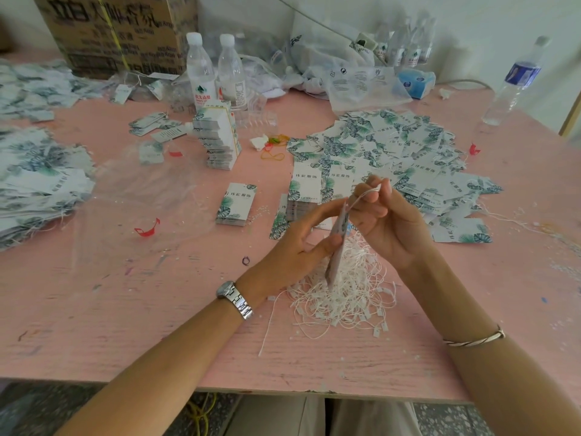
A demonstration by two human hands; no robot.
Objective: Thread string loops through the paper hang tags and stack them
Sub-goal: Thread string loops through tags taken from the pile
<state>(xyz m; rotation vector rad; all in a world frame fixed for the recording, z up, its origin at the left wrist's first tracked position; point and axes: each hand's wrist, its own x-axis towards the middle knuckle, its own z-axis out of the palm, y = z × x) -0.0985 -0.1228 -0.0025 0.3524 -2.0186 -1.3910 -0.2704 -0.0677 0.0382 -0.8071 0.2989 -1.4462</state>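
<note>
- Nearest: a metal wristwatch (234, 298) on the left wrist and a thin silver bangle (474, 339) on the right, both forearms over the pink table (125, 309).
- Just beyond, a loose heap of white string loops (345, 297) with small plastic tabs.
- Above that heap, left hand (295, 247) pinching a hang tag (338, 247) edge-on between thumb and fingers; white card, green-blue leaf print.
- Just right of it, right hand (386, 221) with fingers curled, pinching a white string (364, 195) that runs down to the tag's top end.
- Left of the hands, a small neat stack of tags (236, 204) printed "伟宸服饰".
- Far right, a wide spread of tags (393, 146) in the same print; far centre, a tall stack (220, 136).
- Farther back, two water bottles (200, 67) with Chinese labels and a cardboard box (116, 29) with large black Chinese print.
</note>
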